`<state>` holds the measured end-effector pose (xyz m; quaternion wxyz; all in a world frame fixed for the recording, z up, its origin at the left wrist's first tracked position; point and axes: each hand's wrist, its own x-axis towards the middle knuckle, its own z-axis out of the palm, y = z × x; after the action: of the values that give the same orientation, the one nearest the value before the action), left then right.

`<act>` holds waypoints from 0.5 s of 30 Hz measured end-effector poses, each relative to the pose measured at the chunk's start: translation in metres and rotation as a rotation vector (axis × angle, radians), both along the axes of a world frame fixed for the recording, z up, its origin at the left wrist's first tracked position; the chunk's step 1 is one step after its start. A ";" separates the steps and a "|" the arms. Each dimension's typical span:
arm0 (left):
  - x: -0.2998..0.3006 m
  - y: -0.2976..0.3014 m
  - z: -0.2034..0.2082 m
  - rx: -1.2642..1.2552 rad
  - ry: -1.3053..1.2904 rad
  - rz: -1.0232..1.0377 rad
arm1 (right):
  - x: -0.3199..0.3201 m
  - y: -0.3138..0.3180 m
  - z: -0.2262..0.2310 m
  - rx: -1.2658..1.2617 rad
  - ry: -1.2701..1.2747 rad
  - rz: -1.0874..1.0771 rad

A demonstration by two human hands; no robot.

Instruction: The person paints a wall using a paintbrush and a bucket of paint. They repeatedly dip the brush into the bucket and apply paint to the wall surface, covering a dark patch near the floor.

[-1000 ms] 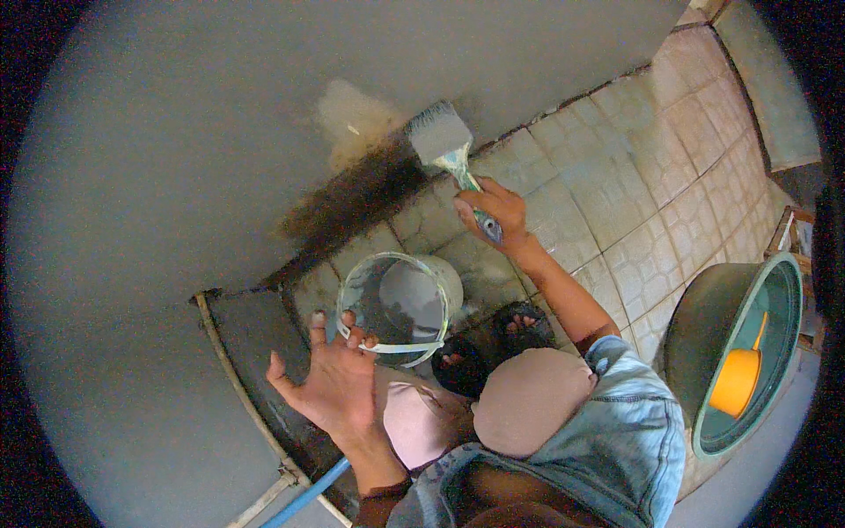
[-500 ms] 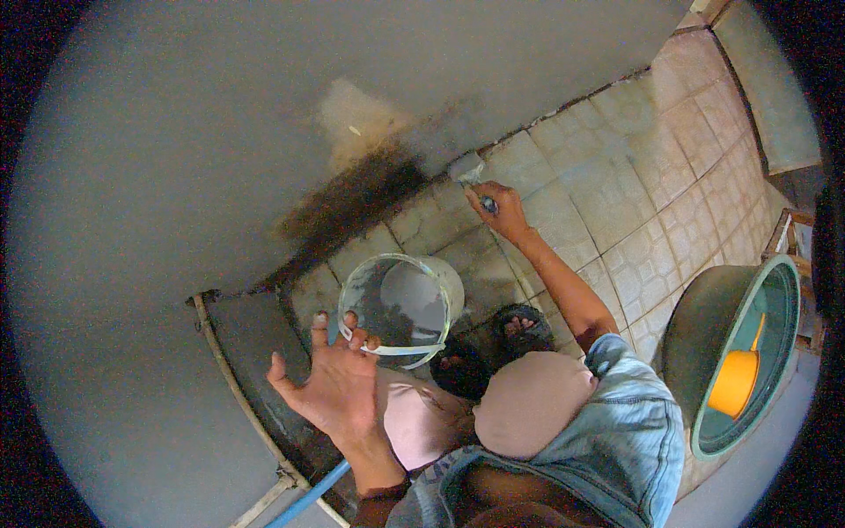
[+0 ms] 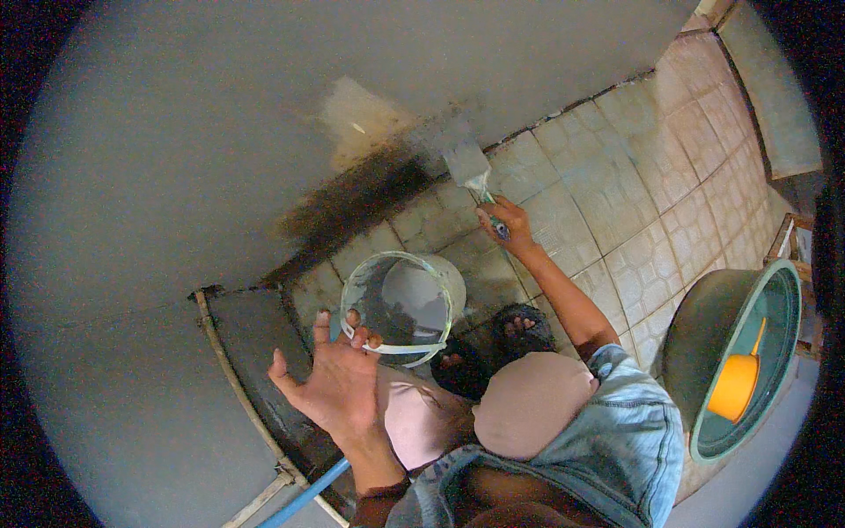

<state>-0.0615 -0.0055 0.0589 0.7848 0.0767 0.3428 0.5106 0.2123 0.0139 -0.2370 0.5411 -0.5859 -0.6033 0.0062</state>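
My right hand (image 3: 508, 223) is closed round the handle of a putty knife (image 3: 466, 165). The broad grey blade lies against the foot of the grey wall (image 3: 220, 132), beside a dark, wet-looking patch (image 3: 370, 194). My left hand (image 3: 334, 387) is palm up by a pale plastic bucket (image 3: 453, 295), thumb and index finger stretched away. Its other fingers are partly curled at the white bucket handle (image 3: 405, 349), which crosses them. The bucket tilts toward me, with grey material inside.
Patterned tiles (image 3: 572, 229) cover the floor along the wall. My feet (image 3: 519, 327) are right behind the bucket. A large green tub (image 3: 713, 343) on the right holds an orange dipper (image 3: 735, 385). A blue pipe (image 3: 308, 495) and wooden strip (image 3: 233, 378) lie at lower left.
The putty knife's blade has swung up and left onto the wall, showing its broad face, while my right hand has dropped slightly. My left hand and the bucket stay nearly still.
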 end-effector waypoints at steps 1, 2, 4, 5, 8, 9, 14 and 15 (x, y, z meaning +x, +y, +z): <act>0.000 -0.001 0.001 0.012 -0.003 0.001 | -0.001 -0.004 -0.007 -0.033 0.033 -0.017; 0.000 -0.002 0.002 0.024 -0.010 0.001 | -0.003 -0.007 -0.007 -0.066 0.062 -0.035; 0.000 -0.003 0.002 0.041 -0.020 -0.005 | 0.000 -0.005 -0.008 -0.109 0.096 -0.030; -0.001 -0.004 0.003 0.043 -0.023 -0.008 | 0.006 0.003 -0.004 -0.123 0.102 -0.005; 0.001 -0.005 0.003 0.035 -0.021 -0.009 | 0.014 0.023 0.053 -0.030 0.135 0.025; 0.002 -0.005 0.003 0.031 -0.014 -0.005 | 0.014 0.027 0.078 0.023 0.154 0.030; 0.003 -0.003 0.003 0.014 -0.001 0.005 | 0.008 0.011 0.101 0.078 0.066 -0.057; 0.004 -0.003 0.003 0.011 0.015 0.012 | 0.007 0.005 0.092 0.003 0.085 -0.071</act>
<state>-0.0574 -0.0081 0.0616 0.7787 0.0829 0.3465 0.5164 0.2192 0.0185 -0.1455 0.5672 -0.6053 -0.5583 0.0109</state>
